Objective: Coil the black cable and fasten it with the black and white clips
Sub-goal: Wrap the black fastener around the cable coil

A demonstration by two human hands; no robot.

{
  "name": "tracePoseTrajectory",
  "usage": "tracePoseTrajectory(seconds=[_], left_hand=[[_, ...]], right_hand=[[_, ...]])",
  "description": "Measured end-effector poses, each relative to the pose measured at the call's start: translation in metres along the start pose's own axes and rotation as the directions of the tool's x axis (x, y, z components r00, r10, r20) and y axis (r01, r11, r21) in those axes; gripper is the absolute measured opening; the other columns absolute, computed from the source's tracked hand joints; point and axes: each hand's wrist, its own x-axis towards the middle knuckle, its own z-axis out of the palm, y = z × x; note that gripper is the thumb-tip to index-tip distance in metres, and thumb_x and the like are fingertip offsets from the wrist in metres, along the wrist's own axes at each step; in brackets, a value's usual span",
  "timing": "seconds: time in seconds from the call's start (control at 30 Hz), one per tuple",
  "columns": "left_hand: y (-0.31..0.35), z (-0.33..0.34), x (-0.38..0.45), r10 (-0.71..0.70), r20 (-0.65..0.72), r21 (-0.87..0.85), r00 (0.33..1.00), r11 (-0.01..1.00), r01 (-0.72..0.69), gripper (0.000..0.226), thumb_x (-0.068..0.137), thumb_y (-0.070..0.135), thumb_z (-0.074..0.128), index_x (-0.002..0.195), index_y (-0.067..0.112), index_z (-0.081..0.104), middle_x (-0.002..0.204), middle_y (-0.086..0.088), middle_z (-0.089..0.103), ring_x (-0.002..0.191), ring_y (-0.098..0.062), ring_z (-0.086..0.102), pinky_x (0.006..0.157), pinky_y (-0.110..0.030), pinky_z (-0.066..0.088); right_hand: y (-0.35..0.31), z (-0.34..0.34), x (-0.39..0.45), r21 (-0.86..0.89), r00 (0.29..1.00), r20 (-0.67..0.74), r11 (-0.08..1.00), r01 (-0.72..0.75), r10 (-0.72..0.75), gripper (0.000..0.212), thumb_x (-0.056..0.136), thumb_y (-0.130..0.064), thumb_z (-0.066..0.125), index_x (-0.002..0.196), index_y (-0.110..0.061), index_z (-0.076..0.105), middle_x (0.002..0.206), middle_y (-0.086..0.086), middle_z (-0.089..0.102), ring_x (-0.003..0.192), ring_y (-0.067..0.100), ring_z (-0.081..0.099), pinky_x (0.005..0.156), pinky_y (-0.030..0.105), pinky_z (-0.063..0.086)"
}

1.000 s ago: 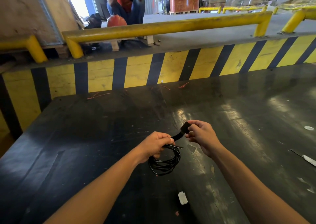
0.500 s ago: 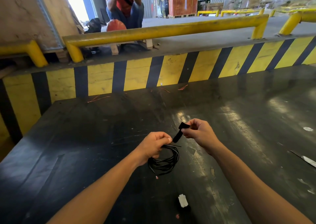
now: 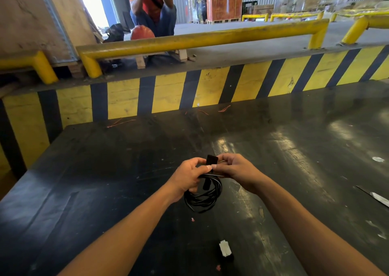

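The black cable (image 3: 203, 198) hangs in a small coil of several loops just above the black table (image 3: 105, 170). My left hand (image 3: 186, 178) grips the top of the coil. My right hand (image 3: 235, 169) pinches a black clip strap (image 3: 211, 160) that stands up between both thumbs and runs down over the coil's top. The two hands touch at the thumbs. A white clip (image 3: 224, 248) lies on the table near me, below the coil, with a dark piece beside it.
A yellow and black striped wall (image 3: 168, 92) borders the table's far edge, with yellow rails (image 3: 200, 38) above it. A person in red crouches beyond the rails beside an orange helmet (image 3: 142, 32). Thin orange wire scraps (image 3: 121, 123) lie at the far edge; a flat tool (image 3: 376, 196) lies right.
My right hand has moved left with the black strap and now meets my left hand over the coil. The strap has gone from slanted out to the right to upright over the coil's top.
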Motion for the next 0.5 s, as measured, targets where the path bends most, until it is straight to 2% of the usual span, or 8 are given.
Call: tracePoseTrajectory(seconds=[0.07,0.2,0.3,0.37,0.43,0.5], left_hand=[[0.001,0.003,0.000,0.020,0.030,-0.023,0.999,1.000,-0.019,0.022,0.093,0.021,0.055,0.112,0.011,0.061,0.047,0.009,0.045,0.036,-0.005,0.033,0.035,-0.019,0.025],[0.004,0.006,0.002,0.039,-0.027,-0.041,0.999,0.998,-0.041,0.021,0.095,0.020,0.050,0.101,0.010,0.067,0.048,0.006,0.043,0.037,-0.005,0.032,0.036,-0.019,0.024],[0.006,0.008,0.004,0.022,-0.076,-0.060,0.997,0.998,-0.027,0.023,0.096,0.021,0.048,0.087,0.008,0.066,0.045,0.005,0.040,0.036,-0.007,0.031,0.037,-0.021,0.021],[0.008,0.009,0.005,-0.003,-0.114,-0.100,0.993,0.995,-0.009,0.024,0.096,0.021,0.048,0.085,0.007,0.064,0.043,0.005,0.039,0.035,-0.007,0.031,0.037,-0.021,0.021],[0.009,0.007,0.007,-0.038,-0.158,-0.145,0.987,0.989,0.015,0.024,0.096,0.022,0.048,0.081,0.009,0.063,0.043,0.005,0.039,0.037,-0.007,0.032,0.037,-0.021,0.022],[0.010,0.004,0.010,-0.071,-0.182,-0.182,0.981,0.983,0.037,0.024,0.095,0.023,0.049,0.079,0.011,0.063,0.044,0.005,0.037,0.039,-0.008,0.031,0.039,-0.022,0.022]], right_hand=[[0.000,0.001,0.001,0.003,1.000,0.000,1.000,0.001,-0.001,0.009,0.084,-0.007,0.063,0.092,-0.008,0.060,0.073,0.006,0.064,0.079,0.022,0.063,0.082,0.031,0.053],[0.000,0.001,0.004,0.082,0.998,-0.058,0.997,-0.013,0.018,0.011,0.087,-0.008,0.061,0.095,-0.008,0.054,0.076,0.006,0.068,0.072,0.017,0.065,0.070,0.023,0.053],[-0.003,0.001,0.003,0.061,0.992,-0.113,0.997,-0.045,0.052,0.024,0.088,-0.016,0.060,0.107,-0.003,0.052,0.085,0.009,0.067,0.075,0.018,0.062,0.074,0.027,0.049],[-0.006,0.003,-0.001,-0.141,0.975,-0.222,0.990,-0.005,-0.027,0.030,0.087,-0.024,0.062,0.110,-0.007,0.054,0.089,0.008,0.068,0.077,0.019,0.063,0.074,0.028,0.048],[-0.011,0.004,-0.008,-0.367,0.924,-0.298,0.923,0.119,-0.238,0.026,0.083,-0.028,0.067,0.103,-0.013,0.059,0.092,0.005,0.069,0.084,0.017,0.064,0.075,0.027,0.049],[-0.013,0.004,-0.016,-0.537,0.888,-0.189,0.801,0.264,-0.419,0.026,0.077,-0.026,0.072,0.099,-0.016,0.061,0.099,0.000,0.065,0.093,0.011,0.060,0.080,0.022,0.047]])
